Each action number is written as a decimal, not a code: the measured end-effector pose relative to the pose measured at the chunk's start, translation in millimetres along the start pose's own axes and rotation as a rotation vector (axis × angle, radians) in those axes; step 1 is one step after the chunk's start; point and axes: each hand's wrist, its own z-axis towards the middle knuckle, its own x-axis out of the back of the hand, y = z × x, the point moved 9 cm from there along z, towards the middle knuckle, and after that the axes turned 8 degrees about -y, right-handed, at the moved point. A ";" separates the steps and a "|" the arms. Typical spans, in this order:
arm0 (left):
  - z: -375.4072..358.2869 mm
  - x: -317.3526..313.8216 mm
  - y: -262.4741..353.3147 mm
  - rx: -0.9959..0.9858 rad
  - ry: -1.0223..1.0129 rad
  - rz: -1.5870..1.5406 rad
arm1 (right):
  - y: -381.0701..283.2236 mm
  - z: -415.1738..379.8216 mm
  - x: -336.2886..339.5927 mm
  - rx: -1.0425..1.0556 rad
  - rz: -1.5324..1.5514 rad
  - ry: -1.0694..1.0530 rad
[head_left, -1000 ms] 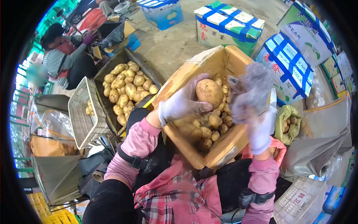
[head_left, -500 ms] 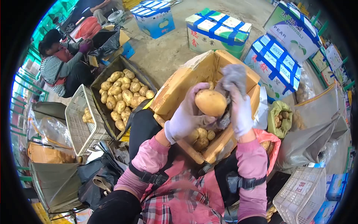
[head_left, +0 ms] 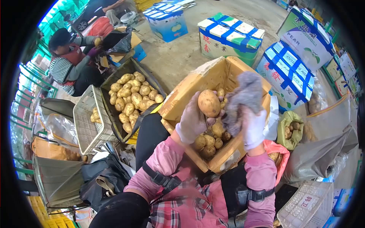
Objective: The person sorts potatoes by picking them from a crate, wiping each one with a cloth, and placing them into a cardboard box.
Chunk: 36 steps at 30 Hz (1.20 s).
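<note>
The potato [head_left: 209,103] sits at centre frame, pinched in the gloved left hand [head_left: 194,119], fingers curled around it, above the open cardboard box [head_left: 182,97] of potatoes. At 3 o'clock, the right hand [head_left: 253,127] grips a grey cloth [head_left: 243,98], fingers closed on it. At 9 o'clock a dark crate [head_left: 114,114] holds more potatoes beside a white basket [head_left: 85,121]. Bare concrete floor [head_left: 175,57] runs toward 12 o'clock, with banded cartons [head_left: 228,36] standing on it; another person [head_left: 70,62] crouches at 10 o'clock.

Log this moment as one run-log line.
left hand: holds potato | right hand: holds grey cloth beside potato | below: cardboard box of potatoes | co-worker seated far left
</note>
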 end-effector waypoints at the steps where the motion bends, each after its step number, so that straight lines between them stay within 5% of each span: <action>1: -4.2 -6.2 0.4 0.012 -0.034 0.030 | -4.1 -0.5 7.0 0.031 0.055 0.056; 2: -7.9 -9.3 3.9 -0.020 -0.033 0.125 | -4.8 -0.5 7.2 0.153 -0.179 -0.106; 5: -7.7 -11.9 -0.7 -0.099 0.037 0.072 | -41.7 -22.1 -62.8 0.290 -0.100 -0.211; 6: -5.9 -1.2 1.4 -0.152 0.040 0.335 | -46.5 -29.0 -83.6 0.387 -0.577 -0.282; 8: -11.9 44.1 -0.7 -0.248 0.061 0.866 | -15.3 -26.8 -95.5 0.387 -0.919 -0.351; 11: -19.2 4.3 -20.4 0.004 0.161 0.420 | 50.5 12.5 -57.2 -0.093 -0.219 -0.272; 13: -28.9 -24.5 -30.2 0.090 -0.133 0.338 | 50.1 24.5 -26.0 -0.255 -0.511 -0.116; 15: -33.1 -14.4 -27.4 0.144 0.115 0.172 | 55.2 26.1 -12.1 -0.223 -0.699 -0.108; 16: -39.4 -5.4 -13.2 0.099 0.086 0.086 | 37.2 26.1 -26.5 -0.024 -0.515 -0.177; 20: -82.4 10.3 73.2 -0.094 0.031 -0.118 | 22.4 15.2 -39.0 -0.138 -0.448 -0.168; 23: -158.5 42.3 188.3 -0.350 0.377 0.231 | 65.2 9.4 2.3 -0.310 -0.405 -0.090; 25: -220.6 70.6 256.5 -0.351 0.727 0.769 | 75.1 9.5 5.2 -0.309 -0.382 -0.058; 26: -252.0 86.1 288.0 -0.310 0.928 1.091 | 68.3 7.7 -3.8 -0.269 -0.395 -0.049; 27: -285.7 127.0 305.2 -0.106 1.081 1.147 | 60.5 8.7 -12.1 -0.223 -0.405 -0.040; 29: -339.4 204.4 332.7 -0.187 1.190 1.250 | 67.2 10.7 -16.9 -0.262 -0.453 -0.077; 31: -366.6 211.6 330.7 0.050 1.503 1.321 | 78.3 17.7 -19.3 -0.219 -0.505 -0.074; 34: -362.2 249.4 330.4 -0.109 1.412 1.262 | 88.0 18.1 -34.7 -0.339 -0.526 -0.141; 36: -342.8 249.4 338.0 0.078 1.477 1.575 | 100.2 21.9 -36.5 -0.379 -0.498 -0.148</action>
